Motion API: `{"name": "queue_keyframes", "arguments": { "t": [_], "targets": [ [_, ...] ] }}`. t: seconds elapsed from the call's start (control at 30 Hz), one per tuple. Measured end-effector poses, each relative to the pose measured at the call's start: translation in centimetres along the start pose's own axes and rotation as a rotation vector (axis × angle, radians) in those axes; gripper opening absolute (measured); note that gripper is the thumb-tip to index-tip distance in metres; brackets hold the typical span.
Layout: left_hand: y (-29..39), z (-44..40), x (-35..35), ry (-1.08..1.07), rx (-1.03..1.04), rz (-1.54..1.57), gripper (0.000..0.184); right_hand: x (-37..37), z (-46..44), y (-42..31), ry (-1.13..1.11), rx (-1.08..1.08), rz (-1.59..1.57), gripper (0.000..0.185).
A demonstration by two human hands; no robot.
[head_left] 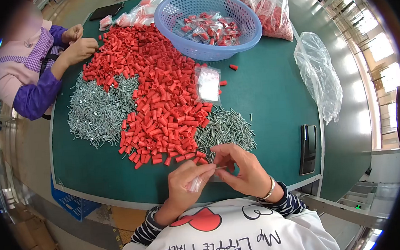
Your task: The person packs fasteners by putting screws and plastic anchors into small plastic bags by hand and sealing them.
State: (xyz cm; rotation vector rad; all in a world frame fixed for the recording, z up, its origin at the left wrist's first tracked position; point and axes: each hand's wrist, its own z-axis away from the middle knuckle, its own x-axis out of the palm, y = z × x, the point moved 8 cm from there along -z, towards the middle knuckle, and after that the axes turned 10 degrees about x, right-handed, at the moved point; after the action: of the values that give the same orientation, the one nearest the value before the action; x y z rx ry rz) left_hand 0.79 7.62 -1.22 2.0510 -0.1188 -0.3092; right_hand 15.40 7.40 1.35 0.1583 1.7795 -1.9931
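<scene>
My left hand (185,182) pinches a bag (195,184) – probably to steady it; whether my right hand (246,170) grasps anything, I can't tell – screws (227,129) lie within easy reach.

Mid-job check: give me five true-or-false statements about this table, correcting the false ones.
1. Silvery metal screws lie in two piles. True.
2. The black rectangular phone on the right lies atop the screws. False: it lies on the green tabletop.
3. The blue perforated plastic basket holds clear plastic packets with red contents. True.
4. The red tapered plastic caps are all in the basket. False: a large heap lies on the tabletop.
5. The wearer's left hand holds a clear plastic bag. True.
</scene>
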Motion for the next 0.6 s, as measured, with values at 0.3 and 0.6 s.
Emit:
{"name": "queue_keyframes", "arguments": {
  "t": [0.3,0.6],
  "targets": [
    [1.4,0.0,-0.6,0.041,0.136,-0.166,0.025,-1.6,0.8,-0.4,0.127,-0.045,0.035,0.026],
    [1.0,0.3,-0.1,0.005,0.144,-0.161,0.026,-0.6,1.0,0.2,0.088,0.045,-0.122,0.014]
  ]
}}
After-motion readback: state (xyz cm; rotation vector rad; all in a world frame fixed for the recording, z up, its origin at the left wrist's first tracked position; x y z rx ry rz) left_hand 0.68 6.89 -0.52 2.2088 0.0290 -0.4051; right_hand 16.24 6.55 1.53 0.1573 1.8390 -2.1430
